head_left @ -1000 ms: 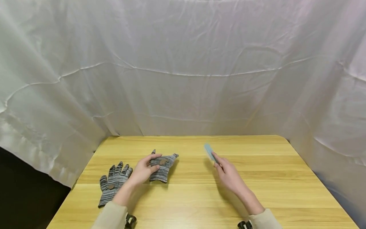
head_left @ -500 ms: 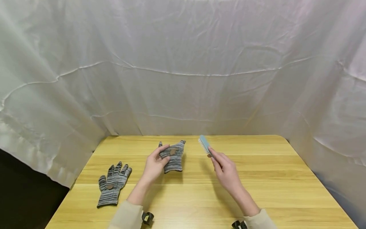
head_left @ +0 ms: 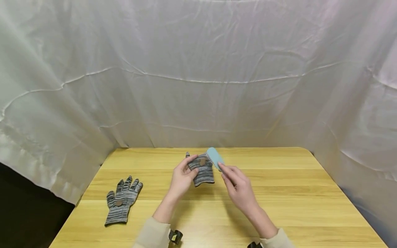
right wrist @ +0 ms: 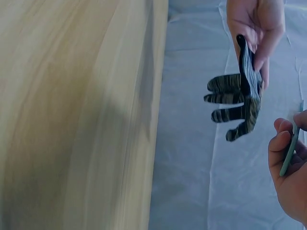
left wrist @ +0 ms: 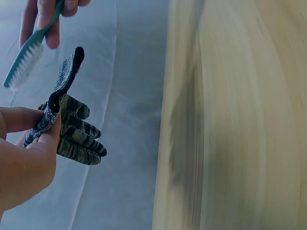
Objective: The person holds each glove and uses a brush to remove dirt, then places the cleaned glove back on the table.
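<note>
1. Our left hand (head_left: 181, 176) pinches a grey-black striped knit glove (head_left: 204, 174), which spreads rightward beyond our grip.
2. Our right hand (head_left: 241, 191) holds a light-blue, white-bristled brush (head_left: 215, 157) by its handle, near the raised glove.

The left hand (head_left: 181, 177) pinches a grey-black striped glove (head_left: 203, 174), brown-patched, cuff toward six o'clock, while at its two o'clock the right hand (head_left: 241, 191) holds a pale-blue, white-bristled brush (head_left: 214, 157), tilted toward eleven.

Head camera looks forward and down over the wooden table (head_left: 279, 203); nearer, sideways-turned wrist cameras show the same held knit glove (head_left: 204, 173) from opposite sides.
</note>
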The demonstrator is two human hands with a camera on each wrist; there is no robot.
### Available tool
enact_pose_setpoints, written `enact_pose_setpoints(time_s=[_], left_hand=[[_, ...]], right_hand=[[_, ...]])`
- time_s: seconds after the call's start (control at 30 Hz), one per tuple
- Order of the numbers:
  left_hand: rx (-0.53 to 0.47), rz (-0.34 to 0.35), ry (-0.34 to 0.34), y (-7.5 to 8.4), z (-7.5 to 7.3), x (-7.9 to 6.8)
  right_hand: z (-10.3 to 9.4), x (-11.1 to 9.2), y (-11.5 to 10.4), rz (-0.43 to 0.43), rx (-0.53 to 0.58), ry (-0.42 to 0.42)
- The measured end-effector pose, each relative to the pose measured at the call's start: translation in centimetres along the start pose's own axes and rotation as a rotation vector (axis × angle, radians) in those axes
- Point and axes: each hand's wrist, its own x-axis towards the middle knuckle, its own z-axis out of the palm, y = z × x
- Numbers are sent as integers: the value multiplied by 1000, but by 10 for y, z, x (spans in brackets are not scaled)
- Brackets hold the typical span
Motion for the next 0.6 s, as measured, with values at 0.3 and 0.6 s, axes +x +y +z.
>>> enact_pose_setpoints(time_s=[0.3,0.6], left_hand=[[13,18,-15,-5,13,-1],[16,6,-34,-7,18,-3]], right_hand=[[5,-3,-2,-11,6,-56],[9,-8,-2,2,-19,-103]])
